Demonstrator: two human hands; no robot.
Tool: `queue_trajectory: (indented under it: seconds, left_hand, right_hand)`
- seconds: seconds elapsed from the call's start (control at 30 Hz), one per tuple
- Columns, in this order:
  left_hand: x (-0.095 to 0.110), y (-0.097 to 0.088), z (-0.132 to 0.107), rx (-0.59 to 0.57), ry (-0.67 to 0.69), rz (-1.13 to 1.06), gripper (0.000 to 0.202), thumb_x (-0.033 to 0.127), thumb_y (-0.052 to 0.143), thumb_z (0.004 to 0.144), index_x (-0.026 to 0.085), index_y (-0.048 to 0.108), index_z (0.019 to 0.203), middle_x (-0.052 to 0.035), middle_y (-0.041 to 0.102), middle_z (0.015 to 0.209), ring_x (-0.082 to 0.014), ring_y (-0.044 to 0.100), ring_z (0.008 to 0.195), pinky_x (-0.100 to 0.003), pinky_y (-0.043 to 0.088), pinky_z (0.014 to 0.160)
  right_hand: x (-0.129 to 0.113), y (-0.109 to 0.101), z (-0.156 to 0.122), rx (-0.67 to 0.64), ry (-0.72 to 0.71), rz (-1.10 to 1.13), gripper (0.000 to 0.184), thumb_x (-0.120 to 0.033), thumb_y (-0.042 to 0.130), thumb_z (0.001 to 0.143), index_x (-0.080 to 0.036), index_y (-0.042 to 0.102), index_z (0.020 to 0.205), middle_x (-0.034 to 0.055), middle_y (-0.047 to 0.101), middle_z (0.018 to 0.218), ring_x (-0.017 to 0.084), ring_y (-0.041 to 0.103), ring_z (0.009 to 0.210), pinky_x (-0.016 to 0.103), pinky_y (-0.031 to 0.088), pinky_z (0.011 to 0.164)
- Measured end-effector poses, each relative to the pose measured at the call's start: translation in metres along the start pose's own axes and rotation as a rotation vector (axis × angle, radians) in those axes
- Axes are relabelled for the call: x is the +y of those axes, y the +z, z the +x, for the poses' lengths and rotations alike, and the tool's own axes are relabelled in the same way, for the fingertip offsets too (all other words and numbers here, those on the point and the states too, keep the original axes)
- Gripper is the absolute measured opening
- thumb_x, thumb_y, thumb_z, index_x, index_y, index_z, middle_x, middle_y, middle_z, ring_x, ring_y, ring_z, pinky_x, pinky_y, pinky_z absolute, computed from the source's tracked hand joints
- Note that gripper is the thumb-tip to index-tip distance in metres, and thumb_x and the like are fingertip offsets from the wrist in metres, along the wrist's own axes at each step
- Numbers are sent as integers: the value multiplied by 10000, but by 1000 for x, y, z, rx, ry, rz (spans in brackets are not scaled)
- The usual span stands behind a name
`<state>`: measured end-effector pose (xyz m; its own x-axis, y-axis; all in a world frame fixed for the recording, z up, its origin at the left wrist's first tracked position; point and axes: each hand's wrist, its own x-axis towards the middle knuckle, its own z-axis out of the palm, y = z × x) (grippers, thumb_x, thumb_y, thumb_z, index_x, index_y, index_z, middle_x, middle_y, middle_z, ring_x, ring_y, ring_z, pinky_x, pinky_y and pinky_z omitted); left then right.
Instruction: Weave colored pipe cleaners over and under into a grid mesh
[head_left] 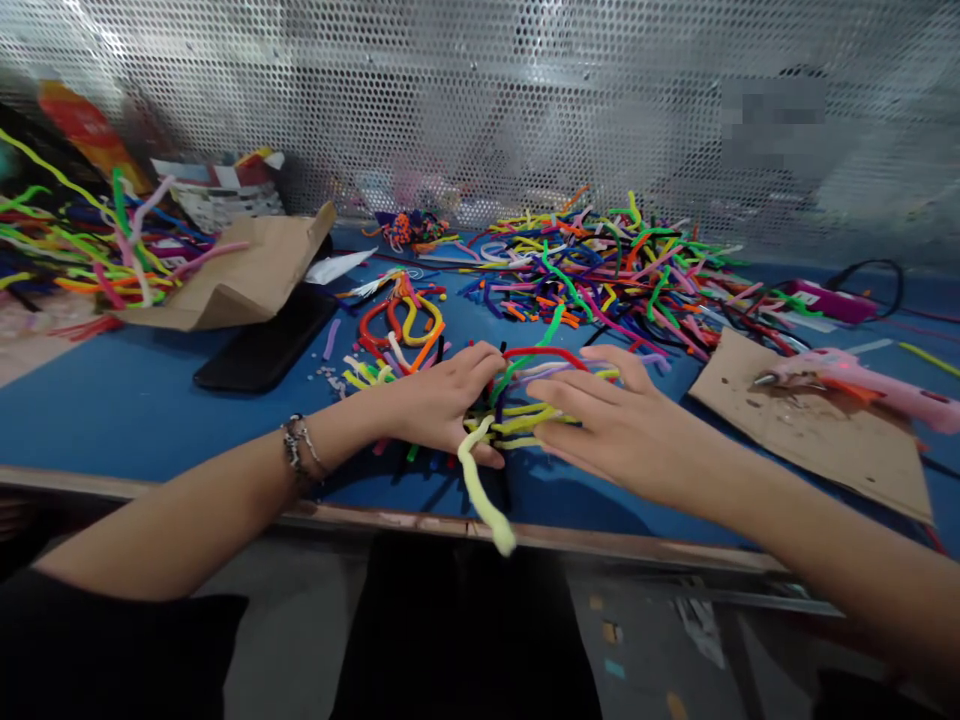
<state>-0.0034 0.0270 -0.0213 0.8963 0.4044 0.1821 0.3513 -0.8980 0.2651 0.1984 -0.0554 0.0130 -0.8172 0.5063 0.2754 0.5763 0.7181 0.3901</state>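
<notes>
Yellow pipe cleaner against left hand

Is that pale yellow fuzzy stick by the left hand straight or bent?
Bent: the stick curves near the left hand, then slants down past the table's edge.

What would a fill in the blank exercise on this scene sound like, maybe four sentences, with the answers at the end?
1. The arm wearing a bracelet is the person's ______ one.
2. Between the left hand and the right hand, the pipe cleaner arching highest is ______.
3. The tabletop is coloured ______.
4. The glue gun has a body coloured ______.

Missing words: left; red; blue; pink.
</notes>
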Motion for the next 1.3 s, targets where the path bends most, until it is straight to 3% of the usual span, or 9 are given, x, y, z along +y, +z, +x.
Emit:
queue_trajectory:
  seconds: [0.13, 0.3, 0.47, 0.6, 0.87, 0.97, 1.03, 1.13, 1.3]
  left_hand:
    - [1, 3, 1, -151, -134, 109, 915, 673, 559, 599, 45, 322, 1221, -253, 313, 1280, -400, 268, 1200, -520, 229, 964]
    - [3, 1, 4, -176, -101, 122, 810, 635, 571, 624, 143, 382, 1239, -178, 370, 1292, -354, 296, 1213, -535, 132, 1002]
    - [6, -5, 4, -238, -50, 58, 457, 508, 552, 711, 213, 555, 1061, -82, 522, 1179, -320, 320, 1209, -478, 252, 971]
    - [6, -8, 4, -266, -49, 20, 413, 507, 525, 725, 214, 581, 1011, -58, 571, 1117, -306, 337, 1202, -440, 300, 950]
    - [5, -2, 5, -259, -96, 79, 659, 575, 528, 685, 237, 410, 1238, -99, 389, 1328, -311, 219, 1278, -566, 44, 1013]
    - [3, -2, 4, -266, -97, 71, 761, 601, 498, 690, 246, 274, 1324, -104, 303, 1385, -309, 176, 1296, -577, -5, 1008]
    - [2, -1, 4, -270, -92, 65, 837, 622, 499, 678, 241, 190, 1357, -115, 235, 1415, -317, 155, 1302, -583, -14, 1005]
    - [1, 0, 4, -250, -81, 60, 901, 651, 505, 661, 249, 125, 1372, -115, 205, 1426, -319, 150, 1303, -571, -18, 1014]
    - [0, 1, 4, -220, -72, 52, 941, 684, 513, 639, 259, 110, 1376, -113, 212, 1424, -324, 168, 1298, -568, -19, 1015]
  right_hand:
    - [11, -6, 11, -9, -52, 93, 255, -204, 405, 876, -202, 615, 730, 19, 592, 784, 164, 551, 768, 406, 276, 890]
    - [19, -8, 28, 4, -80, 136, 295, -194, 371, 900, -174, 616, 737, 19, 581, 811, 147, 538, 781, 432, 239, 915]
    - [18, -5, 46, 45, -103, 127, 333, -149, 324, 909, -168, 608, 736, -14, 542, 778, 112, 498, 759, 438, 215, 923]
    - [20, -1, 52, 24, -106, 122, 342, -127, 315, 903, -154, 588, 698, -9, 525, 815, 113, 470, 781, 398, 262, 873]
    - [15, -3, 24, 191, -33, -8, 358, -113, 315, 891, -192, 573, 657, -11, 505, 665, 122, 447, 679, 309, 323, 711]
    - [-6, -9, 8, 336, -258, -206, 384, -76, 288, 867, -219, 631, 770, -18, 562, 672, 119, 462, 667, 266, 342, 645]
    - [-17, -10, 1, 286, -387, -234, 356, -99, 309, 863, -223, 641, 840, -30, 564, 633, 109, 462, 619, 252, 354, 613]
    - [-22, -6, -6, 204, -256, -181, 320, -106, 326, 851, -188, 636, 860, -8, 582, 632, 122, 500, 622, 273, 374, 619]
    - [-12, 7, -9, 47, 113, -216, 320, -72, 330, 833, -181, 617, 741, 6, 622, 670, 169, 552, 690, 394, 337, 853]
